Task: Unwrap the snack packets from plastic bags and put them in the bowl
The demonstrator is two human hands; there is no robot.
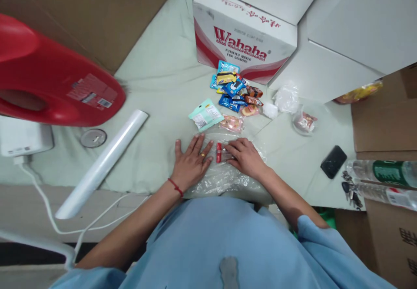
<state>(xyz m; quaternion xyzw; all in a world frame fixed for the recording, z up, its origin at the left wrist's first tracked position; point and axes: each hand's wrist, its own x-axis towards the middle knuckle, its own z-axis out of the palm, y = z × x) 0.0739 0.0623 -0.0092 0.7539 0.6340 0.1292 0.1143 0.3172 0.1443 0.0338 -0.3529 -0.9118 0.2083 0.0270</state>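
My left hand lies flat with spread fingers on the left part of a clear plastic bag spread on the pale green cloth. My right hand rests palm down on the bag's right part, fingers together and pointing left. Between the two hands a small red snack packet lies inside or on the bag, touched by the right fingertips. Just beyond the bag lie a pinkish packet and a mint-green packet.
A pile of snack packets sits before a Wahaha carton. A white roll and a red jug lie left. Crumpled plastic, a black phone, keys and water bottles are right.
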